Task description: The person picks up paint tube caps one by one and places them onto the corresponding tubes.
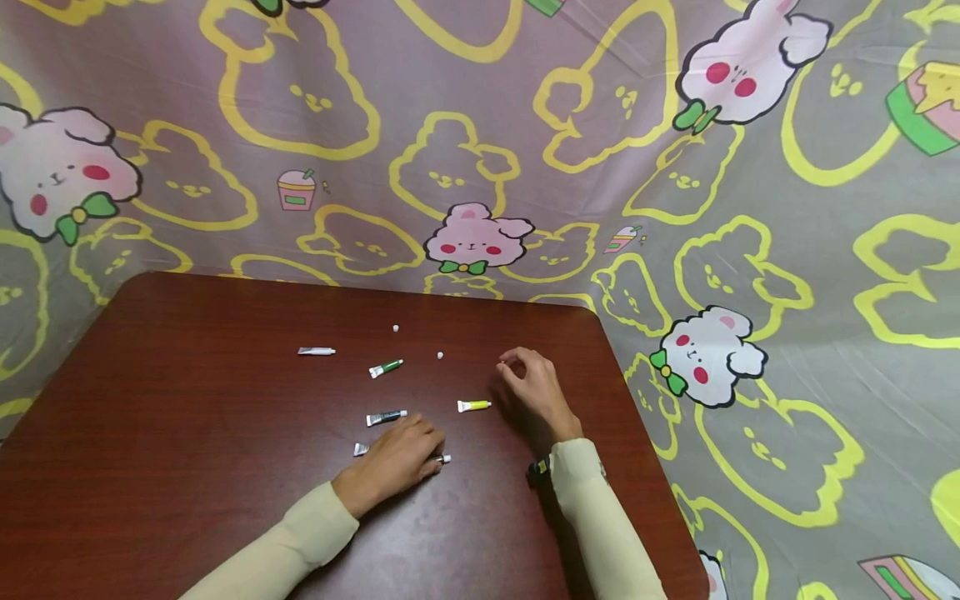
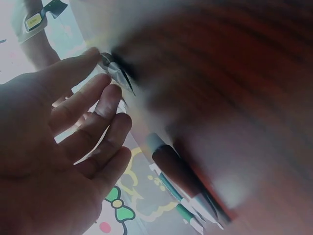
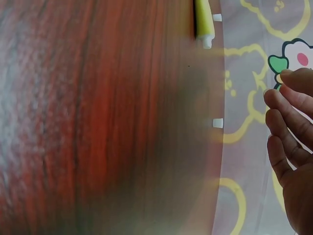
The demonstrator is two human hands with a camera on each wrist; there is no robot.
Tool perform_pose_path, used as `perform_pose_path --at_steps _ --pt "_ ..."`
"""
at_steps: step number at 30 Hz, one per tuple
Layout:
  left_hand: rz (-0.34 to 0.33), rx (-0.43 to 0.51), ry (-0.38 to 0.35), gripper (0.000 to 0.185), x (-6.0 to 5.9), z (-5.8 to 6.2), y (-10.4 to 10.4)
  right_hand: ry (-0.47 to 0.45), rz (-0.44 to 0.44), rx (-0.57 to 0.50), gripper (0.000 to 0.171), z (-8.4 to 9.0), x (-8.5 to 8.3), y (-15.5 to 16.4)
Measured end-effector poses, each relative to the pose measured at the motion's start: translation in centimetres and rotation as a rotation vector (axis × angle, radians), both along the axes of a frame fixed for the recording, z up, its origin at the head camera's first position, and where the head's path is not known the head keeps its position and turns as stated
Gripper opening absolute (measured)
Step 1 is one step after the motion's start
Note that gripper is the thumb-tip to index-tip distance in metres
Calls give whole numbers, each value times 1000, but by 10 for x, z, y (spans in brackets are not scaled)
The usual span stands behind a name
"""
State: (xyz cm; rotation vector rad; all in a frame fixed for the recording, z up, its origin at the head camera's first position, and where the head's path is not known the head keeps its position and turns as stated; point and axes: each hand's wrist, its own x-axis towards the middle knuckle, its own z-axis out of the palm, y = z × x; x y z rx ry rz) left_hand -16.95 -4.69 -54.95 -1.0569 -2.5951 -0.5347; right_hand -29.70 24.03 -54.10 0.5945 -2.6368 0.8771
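Note:
Several small paint tubes lie on the dark red table [image 1: 187,467]: a silver one [image 1: 316,351], a green one [image 1: 386,368], a dark one [image 1: 386,417] and a yellow one [image 1: 474,406]. My left hand [image 1: 397,458] lies palm down over another tube, whose ends [image 1: 362,449] stick out either side. In the left wrist view its fingertips [image 2: 110,93] touch a crimped tube end [image 2: 117,73]. My right hand [image 1: 528,387] rests right of the yellow tube [image 3: 203,17], fingers [image 3: 283,117] loosely curled, with nothing seen in it.
Two tiny white caps [image 1: 396,328] [image 1: 440,356] lie loose behind the tubes. A cartoon-print cloth [image 1: 480,125] hangs behind and to the right of the table. The table's right edge [image 1: 637,400] is close to my right hand.

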Motion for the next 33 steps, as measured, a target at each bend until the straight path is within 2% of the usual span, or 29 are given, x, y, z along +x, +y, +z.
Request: perform_pose_path --at_steps 10,23,33 --pt "63 38 17 22 -5 1 11 -63 -21 12 15 0 -3 4" --pt "111 118 86 25 -18 -1 29 -54 -7 15 12 -2 -10 7" --pt "158 87 109 31 -29 -3 43 -91 -26 47 14 0 -16 10"
